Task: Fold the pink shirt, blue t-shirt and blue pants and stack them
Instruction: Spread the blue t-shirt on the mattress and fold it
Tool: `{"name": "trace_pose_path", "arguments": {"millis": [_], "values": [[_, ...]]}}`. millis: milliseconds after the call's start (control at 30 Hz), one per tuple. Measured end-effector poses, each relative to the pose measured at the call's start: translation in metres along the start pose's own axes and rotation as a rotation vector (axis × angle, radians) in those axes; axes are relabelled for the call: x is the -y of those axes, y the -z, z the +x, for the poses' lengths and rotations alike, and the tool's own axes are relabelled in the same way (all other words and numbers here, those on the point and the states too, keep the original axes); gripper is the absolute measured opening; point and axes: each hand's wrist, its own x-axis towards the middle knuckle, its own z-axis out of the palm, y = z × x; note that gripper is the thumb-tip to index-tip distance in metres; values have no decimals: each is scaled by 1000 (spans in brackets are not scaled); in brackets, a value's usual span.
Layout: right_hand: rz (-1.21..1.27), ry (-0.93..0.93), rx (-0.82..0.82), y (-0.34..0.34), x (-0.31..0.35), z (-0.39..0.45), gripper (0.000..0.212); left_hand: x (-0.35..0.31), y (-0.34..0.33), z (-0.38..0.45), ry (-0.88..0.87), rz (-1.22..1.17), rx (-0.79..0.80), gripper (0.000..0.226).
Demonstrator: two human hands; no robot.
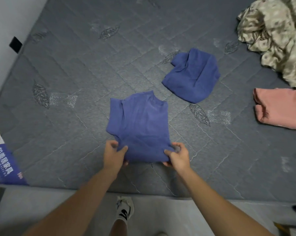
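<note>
Mattress (pixel 86 68), grey and quilted with leaf motifs, is filling most of the head view and carrying all the clothing. Crumpled patterned satin fabric (pixel 278 36) is lying in a heap at the far right corner. Blue t-shirt (pixel 140 123) is lying near the front edge of the mattress, already narrowed with sleeves folded in, collar pointing away from the person. Blue pants (pixel 193 75) are sitting folded just beyond and to the right of the t-shirt, apart from it. Pink shirt (pixel 280 108) is sitting folded at the right edge of the view, well apart from both blue items and just in front of the satin heap. Nothing is stacked yet.

Left hand (pixel 114 155) is gripping the t-shirt's near left hem corner, thumb on top and fingers curled under the cloth. Right hand (pixel 177 155) is gripping the near right hem corner likewise, thumb pressing on top. Hem is lifting slightly off the mattress between the two grips.

Blue printed card (pixel 2 164) is lying at the left edge. One sock-and-sandal foot (pixel 124 210) is standing on the floor below.
</note>
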Motion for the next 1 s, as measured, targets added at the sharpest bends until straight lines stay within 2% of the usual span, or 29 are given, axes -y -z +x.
{"name": "trace_pose_path", "arguments": {"millis": [167,367,533,667,733,767,867,900,933,1000], "values": [[112,-65,-26,-27,52,39,12,-56,-18,55,-10,23,32,15],[159,-93,-5,-61,103,93,5,-106,-38,119,89,-58,118,16],[169,-78,-19,-85,131,134,10,-130,-51,165,127,-160,151,13],[155,-40,-37,-105,140,160,4,-136,-64,195,98,-181,132,24],[28,92,-72,-113,133,168,21,-130,-69,203,-68,-73,124,38],[-135,228,-97,-115,127,168,30,-125,-70,205,-226,64,133,47],[-727,703,-106,-115,95,160,52,-98,-66,200,-774,664,172,61],[-891,798,-75,-115,83,158,57,-87,-65,199,-888,836,192,62],[-1027,856,-41,-115,72,160,60,-78,-65,199,-944,968,225,65],[-1207,879,-8,-114,52,166,60,-58,-64,207,-951,1119,271,69]]}}
